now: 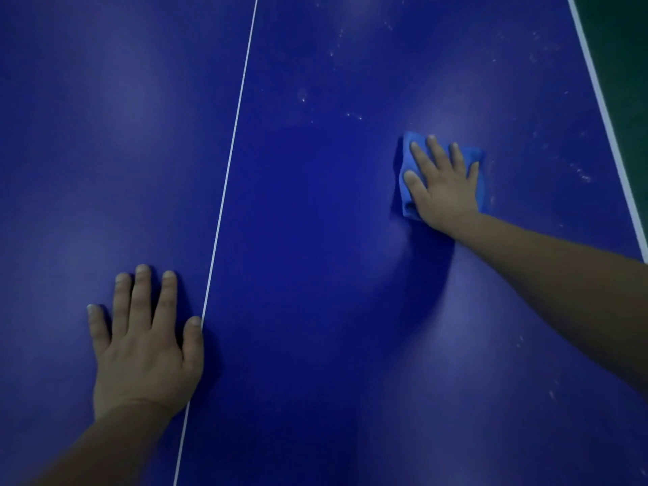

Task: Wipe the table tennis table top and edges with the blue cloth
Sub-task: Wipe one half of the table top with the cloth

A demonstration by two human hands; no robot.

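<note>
The dark blue table tennis table top [315, 240] fills the view. A folded blue cloth [406, 191] lies on its right half. My right hand [441, 185] presses flat on the cloth with straight, spread fingers and covers most of it. My left hand [143, 342] rests flat on the bare table top at the lower left, fingers straight, thumb touching the white centre line [228, 170].
A white edge line [603, 110] marks the table's right side, with dark green floor [627, 47] beyond it. Pale dusty specks [582, 175] dot the surface to the right of and beyond the cloth.
</note>
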